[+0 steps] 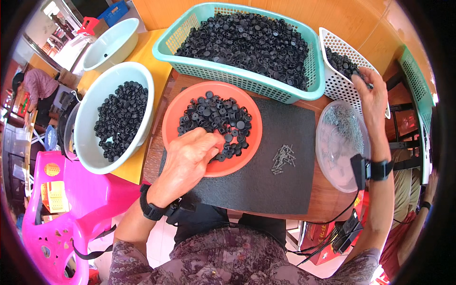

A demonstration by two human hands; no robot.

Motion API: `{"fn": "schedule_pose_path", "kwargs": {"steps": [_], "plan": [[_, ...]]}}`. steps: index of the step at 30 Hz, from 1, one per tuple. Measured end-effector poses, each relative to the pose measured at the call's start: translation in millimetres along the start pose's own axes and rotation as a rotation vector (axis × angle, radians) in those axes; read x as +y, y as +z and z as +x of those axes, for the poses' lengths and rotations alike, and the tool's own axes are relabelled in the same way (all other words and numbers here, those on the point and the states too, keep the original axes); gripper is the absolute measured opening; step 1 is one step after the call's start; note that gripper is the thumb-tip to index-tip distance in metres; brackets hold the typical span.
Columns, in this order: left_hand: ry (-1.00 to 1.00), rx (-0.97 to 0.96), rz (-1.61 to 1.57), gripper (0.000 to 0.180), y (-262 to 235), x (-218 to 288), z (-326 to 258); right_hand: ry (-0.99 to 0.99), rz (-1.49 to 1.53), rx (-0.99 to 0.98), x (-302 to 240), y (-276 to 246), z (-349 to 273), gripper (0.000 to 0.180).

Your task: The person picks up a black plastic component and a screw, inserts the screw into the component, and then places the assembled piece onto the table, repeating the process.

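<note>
Pink plastic chair [57, 209], wooden table [327, 199]

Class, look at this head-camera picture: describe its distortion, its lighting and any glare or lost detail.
Head view: strong fisheye bending, so the teal basket rim curves and a black vignette rings the frame; bright, even light with soft shadows; glare on the clear plastic bowl and washed-out highlights at upper left; the black caps in the orange plate merge into dark masses.

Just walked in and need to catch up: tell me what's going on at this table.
A person sits at a wooden table, sorting small black plastic caps. The left hand reaches into an orange plate of caps on a dark mat. The right hand reaches into a white basket holding more caps. A few small metal screws lie on the mat beside a clear bowl.
</note>
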State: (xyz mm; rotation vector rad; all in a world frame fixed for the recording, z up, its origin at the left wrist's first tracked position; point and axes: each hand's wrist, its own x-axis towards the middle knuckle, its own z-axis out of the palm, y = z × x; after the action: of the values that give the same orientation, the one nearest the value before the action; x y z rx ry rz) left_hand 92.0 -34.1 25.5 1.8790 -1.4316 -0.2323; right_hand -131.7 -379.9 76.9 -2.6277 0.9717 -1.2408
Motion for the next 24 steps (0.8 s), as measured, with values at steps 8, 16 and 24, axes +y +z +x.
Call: {"fn": "schedule_pose_path", "kwargs": {"steps": [8, 16, 24], "plan": [[0.105, -0.152, 0.187, 0.023, 14, -7, 15, 0.041, 0.312, -0.239, -82, -7, -82, 0.017], [0.023, -0.098, 0.006, 0.016, 11, -5, 11, -0.02, 0.519, -0.307, -130, -7, -120, 0.018], [0.149, -0.117, 0.155, 0.017, 20, 3, 15, -0.017, 0.699, -0.345, -162, 16, -132, 0.019]]}}
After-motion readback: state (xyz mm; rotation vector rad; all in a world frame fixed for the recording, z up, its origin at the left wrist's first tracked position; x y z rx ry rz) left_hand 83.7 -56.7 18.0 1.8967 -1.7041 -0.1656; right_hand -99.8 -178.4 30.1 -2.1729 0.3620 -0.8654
